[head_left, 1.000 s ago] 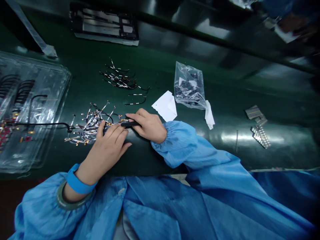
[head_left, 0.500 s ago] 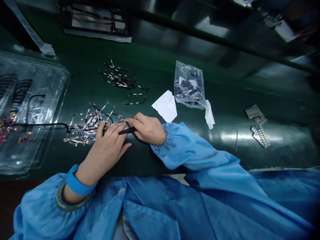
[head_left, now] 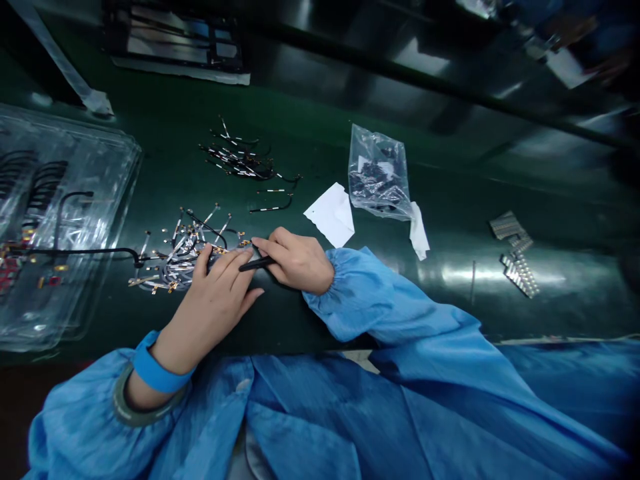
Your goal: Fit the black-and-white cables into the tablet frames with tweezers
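Observation:
My left hand [head_left: 215,293] lies palm down, fingers apart, over the near right edge of a tangled pile of thin silver-grey flex cables [head_left: 175,260] with gold connector ends. What sits under its fingertips is hidden. My right hand [head_left: 300,260] is closed round a slim black pen-like tool [head_left: 256,264], whose visible end points left to my left fingertips. The right index fingertip meets a small gold connector end [head_left: 245,242] at the pile's right side. Both hands are close together on the dark green bench.
Black flex cables [head_left: 245,160] lie beyond the pile. Stacked clear trays [head_left: 115,147] stand left, with a black cable [head_left: 95,251] running across. White paper [head_left: 333,217], a clear bag [head_left: 377,173] of dark parts and metal strips [head_left: 517,257] lie right. A dark tray [head_left: 180,40] stands at the back.
Both hands hold nearly the same pose over the pile. The whole view has shifted slightly; no thing has visibly been picked up or let go.

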Available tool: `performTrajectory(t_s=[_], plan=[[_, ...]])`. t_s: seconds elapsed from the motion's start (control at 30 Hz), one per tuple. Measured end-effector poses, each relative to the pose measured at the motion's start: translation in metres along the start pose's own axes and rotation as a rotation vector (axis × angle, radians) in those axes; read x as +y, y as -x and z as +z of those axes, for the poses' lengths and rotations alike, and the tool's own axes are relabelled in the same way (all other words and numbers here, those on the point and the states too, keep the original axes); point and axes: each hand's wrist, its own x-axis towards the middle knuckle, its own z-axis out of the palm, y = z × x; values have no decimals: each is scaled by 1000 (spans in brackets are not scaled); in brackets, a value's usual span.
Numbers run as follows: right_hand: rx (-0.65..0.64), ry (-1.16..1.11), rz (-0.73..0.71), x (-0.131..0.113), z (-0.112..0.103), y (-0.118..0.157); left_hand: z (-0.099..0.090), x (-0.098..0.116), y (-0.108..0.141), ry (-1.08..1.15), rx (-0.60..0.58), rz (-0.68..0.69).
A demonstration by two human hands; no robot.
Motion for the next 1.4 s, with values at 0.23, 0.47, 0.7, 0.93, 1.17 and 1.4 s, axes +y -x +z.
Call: performTrajectory(t_s=[0.23, 0.47, 0.7, 0.93, 1.17, 1.4], plan=[[-171, 62, -1, -8, -9, -3, 0, -1, 4, 1, -17, 6], [-490, 87, 189, -37, -31, -18, -3, -2, 8, -8, -52, 27], [-562, 63, 193, -33, -45, -26, -4, -5, 5, -23, -27, 63], [-461, -88, 231, -10, -39, -21, -10, -12, 2, -84, 96, 3], [-249, -145, 164, -9, -18, -23, -8, -18, -4, -95, 44, -147], [-275, -106, 29, -10, -8, -38, -4, -17, 2, -82, 8, -152]])
